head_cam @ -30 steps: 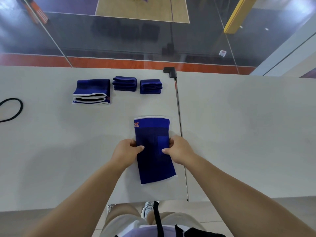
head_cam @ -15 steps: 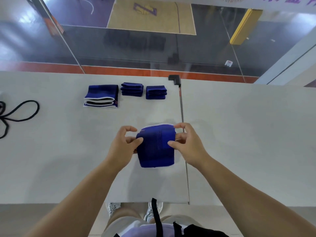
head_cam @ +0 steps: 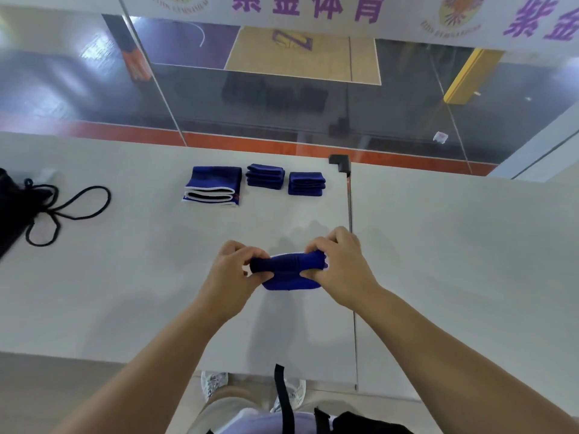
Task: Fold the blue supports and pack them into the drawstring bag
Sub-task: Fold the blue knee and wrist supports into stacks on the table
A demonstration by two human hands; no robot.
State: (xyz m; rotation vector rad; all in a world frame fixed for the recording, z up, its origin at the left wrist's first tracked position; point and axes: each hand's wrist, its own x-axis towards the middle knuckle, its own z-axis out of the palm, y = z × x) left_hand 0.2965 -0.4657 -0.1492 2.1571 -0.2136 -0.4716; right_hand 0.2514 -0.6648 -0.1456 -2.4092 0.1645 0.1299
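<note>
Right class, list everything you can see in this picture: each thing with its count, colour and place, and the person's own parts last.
blue support being folded: one, blue, near middle of table, gripped at both ends
folded supports: three piles, blue, far side of table: white-edged pile, middle pile, right pile
drawstring bag: one, black, far left, cord looped on table
table: two white tops, joined by a seam
corner guard: one, black, far edge
shoes: white, below table
left hand: grips support
right hand: grips support
</note>
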